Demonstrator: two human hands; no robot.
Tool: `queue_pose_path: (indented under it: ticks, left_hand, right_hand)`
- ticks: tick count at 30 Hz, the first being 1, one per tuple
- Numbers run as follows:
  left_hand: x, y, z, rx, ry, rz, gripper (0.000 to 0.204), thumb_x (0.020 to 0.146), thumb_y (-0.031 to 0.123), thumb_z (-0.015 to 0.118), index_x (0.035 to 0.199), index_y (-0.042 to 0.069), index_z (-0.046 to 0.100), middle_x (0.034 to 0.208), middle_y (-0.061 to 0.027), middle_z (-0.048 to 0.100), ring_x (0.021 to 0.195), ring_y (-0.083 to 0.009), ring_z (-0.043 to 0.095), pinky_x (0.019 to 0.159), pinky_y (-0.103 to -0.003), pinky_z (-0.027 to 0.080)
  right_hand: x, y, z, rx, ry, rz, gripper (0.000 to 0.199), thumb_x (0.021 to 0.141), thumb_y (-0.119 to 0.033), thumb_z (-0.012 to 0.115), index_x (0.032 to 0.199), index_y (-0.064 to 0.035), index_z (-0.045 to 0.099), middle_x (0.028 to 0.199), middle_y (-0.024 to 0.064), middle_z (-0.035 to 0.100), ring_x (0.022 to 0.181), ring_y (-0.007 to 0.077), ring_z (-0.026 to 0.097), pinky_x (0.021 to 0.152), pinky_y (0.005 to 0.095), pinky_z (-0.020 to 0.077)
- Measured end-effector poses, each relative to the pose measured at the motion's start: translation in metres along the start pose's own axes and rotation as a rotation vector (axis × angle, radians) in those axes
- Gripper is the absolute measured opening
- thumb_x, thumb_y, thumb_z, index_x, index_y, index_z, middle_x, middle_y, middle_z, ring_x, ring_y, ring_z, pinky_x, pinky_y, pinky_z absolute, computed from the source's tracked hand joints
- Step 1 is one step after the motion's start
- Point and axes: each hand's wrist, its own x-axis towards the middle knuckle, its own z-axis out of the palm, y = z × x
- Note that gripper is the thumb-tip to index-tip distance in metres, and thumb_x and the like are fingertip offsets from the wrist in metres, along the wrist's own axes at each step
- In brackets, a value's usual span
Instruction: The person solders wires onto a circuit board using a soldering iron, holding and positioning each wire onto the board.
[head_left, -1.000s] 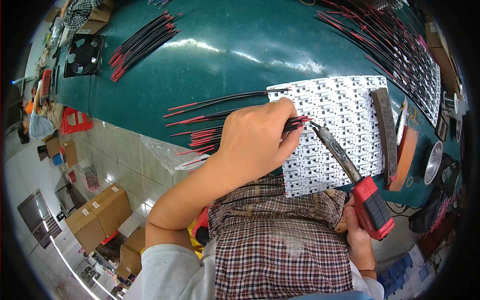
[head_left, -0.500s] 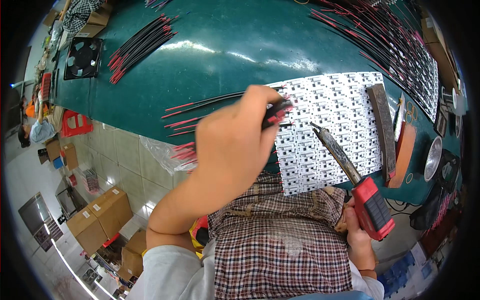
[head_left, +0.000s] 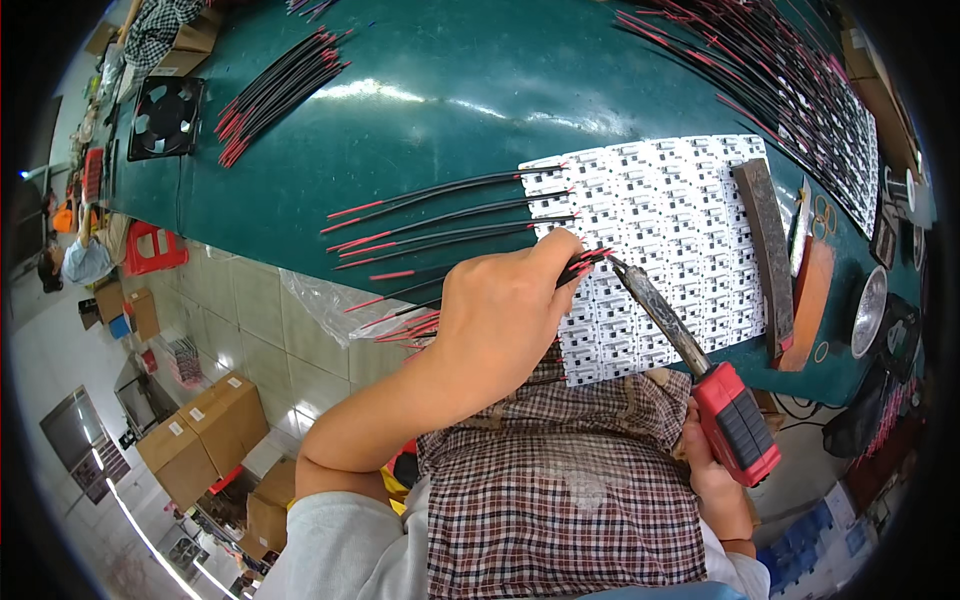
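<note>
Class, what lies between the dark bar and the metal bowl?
In the head view: an orange block beside the bar, then a small band toward the bowl.

The widest passage is in the upper middle of the frame, where the bench [head_left: 470,140] shows bare green surface between the wire bundle [head_left: 280,95] at upper left and the wire heap [head_left: 725,60] at upper right. Coming low from the left, one meets the row of wires [head_left: 440,205] reaching onto the white panel [head_left: 655,205], and below them the left grip [head_left: 510,300]. From lower right, the soldering iron [head_left: 738,425] obstructs. Further right, the dark bar [head_left: 765,260] and orange bar [head_left: 809,305] leave only a narrow gap.
</note>
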Motion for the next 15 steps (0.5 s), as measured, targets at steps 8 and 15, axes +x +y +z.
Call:
queue_pose_path:
  ticks: [8,15]
  left_hand:
    - [0.004,0.000,-0.002,-0.078,-0.050,-0.103,0.010,0.092,0.011,0.068,0.097,0.006,0.062,0.070,-0.0064,0.068,0.059,-0.0233,0.067,0.055,-0.035,0.048]
    - [0.003,-0.002,0.006,-0.057,0.060,-0.007,0.017,0.082,0.009,0.071,0.092,0.004,0.058,0.067,-0.0121,0.065,0.058,-0.0315,0.065,0.053,-0.042,0.051]
  right_hand:
    - [0.006,-0.004,0.001,-0.044,0.023,-0.071,0.025,0.079,-0.014,0.074,0.097,0.0019,0.067,0.084,0.0160,0.064,0.068,0.0332,0.062,0.063,0.0389,0.0512]
    - [0.019,-0.011,0.004,-0.089,0.007,-0.175,0.022,0.069,-0.001,0.073,0.090,0.0009,0.067,0.081,0.0147,0.063,0.064,0.0324,0.061,0.058,0.0384,0.0504]
